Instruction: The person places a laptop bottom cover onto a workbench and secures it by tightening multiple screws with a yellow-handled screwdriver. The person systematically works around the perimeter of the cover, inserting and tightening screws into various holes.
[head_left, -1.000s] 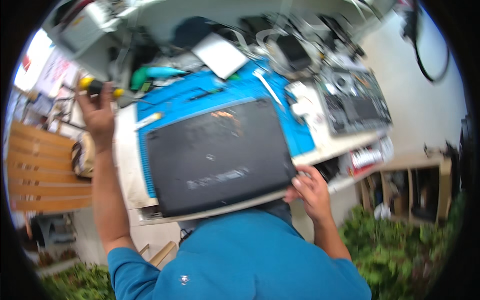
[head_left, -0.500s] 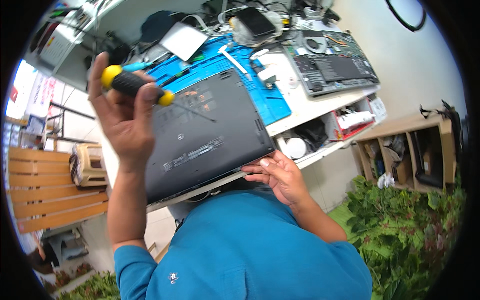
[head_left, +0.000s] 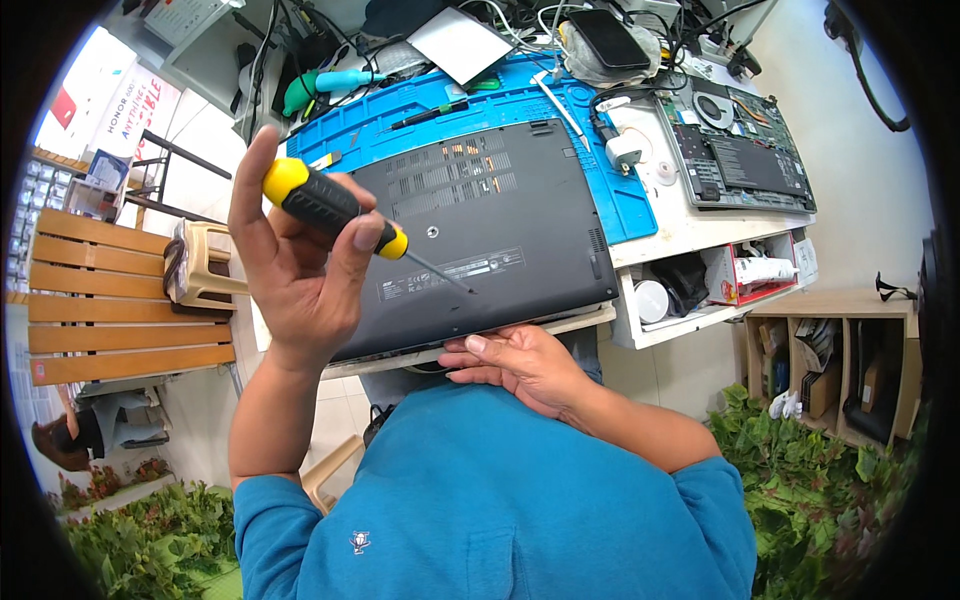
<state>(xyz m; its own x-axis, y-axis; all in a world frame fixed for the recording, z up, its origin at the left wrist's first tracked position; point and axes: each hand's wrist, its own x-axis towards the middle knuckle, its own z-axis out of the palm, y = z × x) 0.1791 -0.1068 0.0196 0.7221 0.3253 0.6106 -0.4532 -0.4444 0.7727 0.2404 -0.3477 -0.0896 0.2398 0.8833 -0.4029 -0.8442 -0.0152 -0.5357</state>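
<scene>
My left hand (head_left: 315, 270) is closed round the black and yellow handle of a screwdriver (head_left: 330, 205). Its shaft slants down to the right, and the tip lies over the underside of a dark laptop (head_left: 455, 225); whether it touches the cover I cannot tell. The laptop rests upside down, vents toward the far side, partly on a blue work mat (head_left: 635, 215). At the laptop's near edge is my right hand (head_left: 525, 365), palm turned up, fingers loosely bent and apart, with nothing visible in it.
An opened laptop (head_left: 745, 150) with bare internals lies at the right. Beyond the mat are a phone (head_left: 608, 40), cables and a white square pad (head_left: 460, 45). An open drawer (head_left: 690, 325) juts out at right. Stools (head_left: 205, 265) and a slatted bench (head_left: 120, 300) stand left.
The view has shifted, so the bench stands lower in it. My right hand has slid left along the laptop's near edge, away from its corner. The screwdriver stays in my left hand.
</scene>
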